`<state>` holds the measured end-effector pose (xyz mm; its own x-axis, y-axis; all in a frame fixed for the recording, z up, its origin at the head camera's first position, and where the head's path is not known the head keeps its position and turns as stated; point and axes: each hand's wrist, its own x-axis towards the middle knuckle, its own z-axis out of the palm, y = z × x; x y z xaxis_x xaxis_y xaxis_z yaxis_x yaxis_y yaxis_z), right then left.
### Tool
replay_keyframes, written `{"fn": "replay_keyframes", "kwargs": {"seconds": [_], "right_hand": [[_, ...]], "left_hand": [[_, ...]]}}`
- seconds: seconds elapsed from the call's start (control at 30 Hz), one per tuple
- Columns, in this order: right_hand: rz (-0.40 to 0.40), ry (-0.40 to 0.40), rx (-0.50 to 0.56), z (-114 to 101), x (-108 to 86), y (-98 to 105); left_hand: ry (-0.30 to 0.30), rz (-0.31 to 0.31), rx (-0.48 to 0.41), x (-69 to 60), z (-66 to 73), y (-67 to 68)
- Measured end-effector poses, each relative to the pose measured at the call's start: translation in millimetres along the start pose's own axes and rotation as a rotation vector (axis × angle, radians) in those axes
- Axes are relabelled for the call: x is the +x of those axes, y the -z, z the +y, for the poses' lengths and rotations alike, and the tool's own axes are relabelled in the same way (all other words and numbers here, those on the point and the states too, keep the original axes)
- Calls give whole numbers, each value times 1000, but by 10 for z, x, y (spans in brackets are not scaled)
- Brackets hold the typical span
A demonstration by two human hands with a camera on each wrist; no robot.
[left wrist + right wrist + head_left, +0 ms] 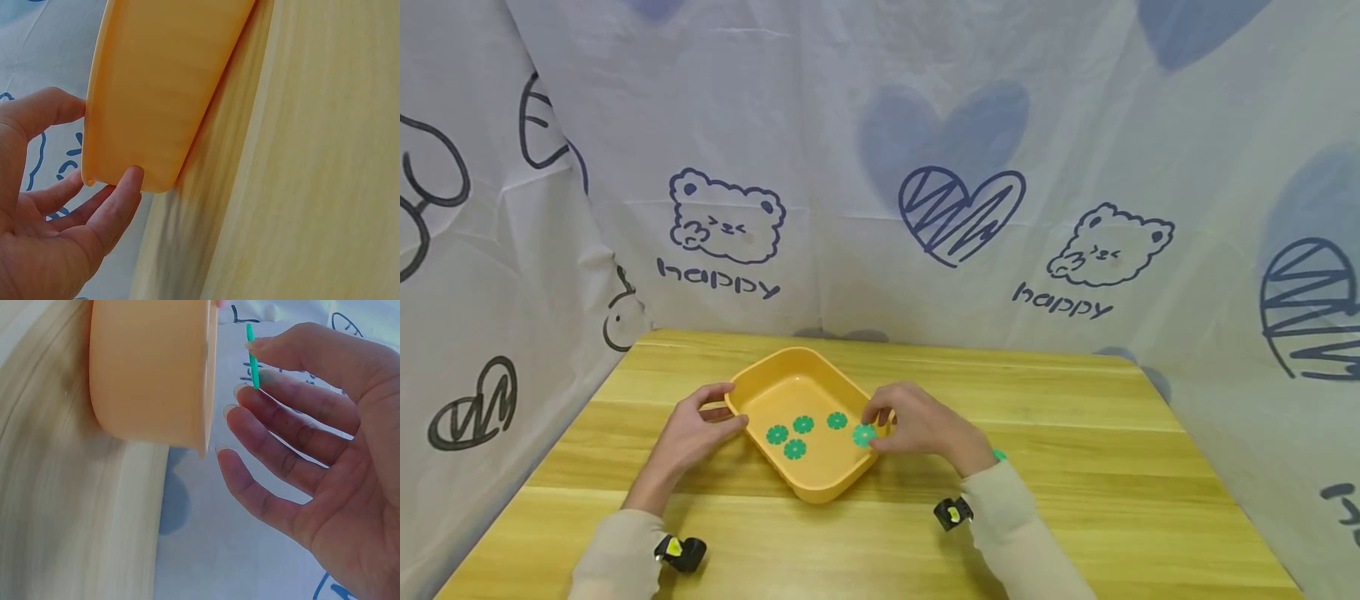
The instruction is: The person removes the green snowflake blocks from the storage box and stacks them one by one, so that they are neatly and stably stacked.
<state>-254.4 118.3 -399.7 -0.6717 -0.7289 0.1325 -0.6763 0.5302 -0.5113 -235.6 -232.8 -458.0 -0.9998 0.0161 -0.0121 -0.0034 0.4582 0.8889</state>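
Observation:
A yellow plastic tub [808, 483] stands on the wooden table, and several green notched plastic discs [794, 449] lie flat on its floor. My left hand [696, 429] holds the tub's left corner. In the left wrist view its thumb and fingers [119, 203] bear on the rim and outer wall. My right hand [917, 421] is at the tub's right side, pinching one green notched disc [252, 356] between thumb and forefinger. That disc appears edge-on in the right wrist view, beyond the rim. The other right fingers are spread and bent.
Another green piece [1000, 455] shows on the table beside the right forearm, mostly hidden by it. White cloth [850, 275] printed with hearts and bears hangs behind the table [1075, 500] and along its sides. Each wrist carries a small black device [953, 513].

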Motion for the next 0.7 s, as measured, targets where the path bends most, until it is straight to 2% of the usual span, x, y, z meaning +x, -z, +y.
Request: {"fn": "replay_keyframes", "kwargs": {"seconds": [0.43, 0.7], "right_hand": [[58, -77, 22, 161, -321, 130], [85, -159, 25, 264, -550, 207]], "left_hand": [[-15, 10, -1, -9, 16, 0], [-11, 11, -1, -3, 13, -1]]}}
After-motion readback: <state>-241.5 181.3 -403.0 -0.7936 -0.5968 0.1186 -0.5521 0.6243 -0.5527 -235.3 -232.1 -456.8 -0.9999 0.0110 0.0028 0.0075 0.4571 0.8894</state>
